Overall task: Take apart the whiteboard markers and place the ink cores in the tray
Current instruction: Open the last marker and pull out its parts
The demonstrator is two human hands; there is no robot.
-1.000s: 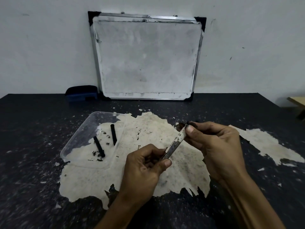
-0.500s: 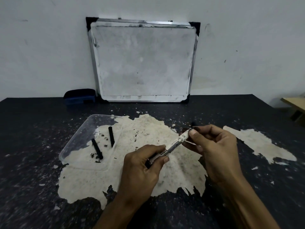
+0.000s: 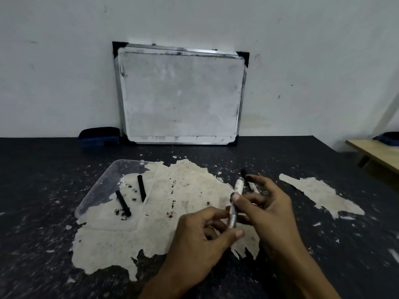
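Note:
I hold a white whiteboard marker (image 3: 235,201) nearly upright over the worn table. My left hand (image 3: 203,234) pinches its lower end. My right hand (image 3: 267,210) has its thumb on the middle of the barrel, with the other fingers spread behind it. A second white piece with a black end (image 3: 253,187) shows just behind my right fingers; whether it lies on the table or is held, I cannot tell. To the left lies a clear plastic tray (image 3: 95,193), and in it are two black ink cores (image 3: 123,203) (image 3: 141,190) with some black crumbs.
A small whiteboard (image 3: 179,96) leans against the wall at the back, with a dark blue eraser (image 3: 99,136) to its left. The black table top has large pale peeled patches (image 3: 319,190). A wooden bench (image 3: 380,154) stands off the table's right edge.
The marker has swung from a slant to nearly upright. My right thumb has slid from its top end down to mid-barrel, and my right fingers have spread. The camera has tilted up.

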